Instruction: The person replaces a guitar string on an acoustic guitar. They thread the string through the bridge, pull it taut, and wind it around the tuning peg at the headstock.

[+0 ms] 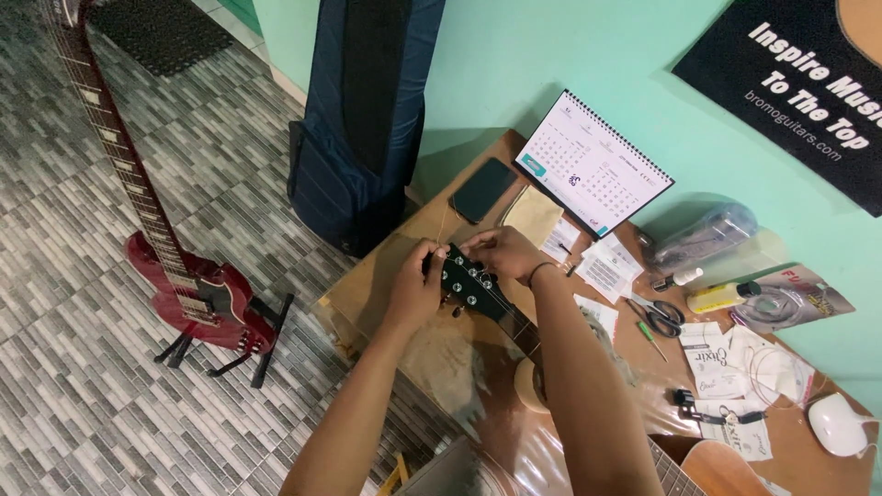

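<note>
Head view, frame centre: left hand and right hand both pinch at the black guitar headstock, neck lying along the counter for support. Scissors, calendar at right; red guitar at left.

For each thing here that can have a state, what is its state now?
Left hand: pinching at the headstock.
Right hand: fingers on the headstock top.
Black headstock: lying flat on the table.
Red guitar: upright on a stand.
Scissors: closed.
Phone: screen dark.
Calendar: standing open.
</note>
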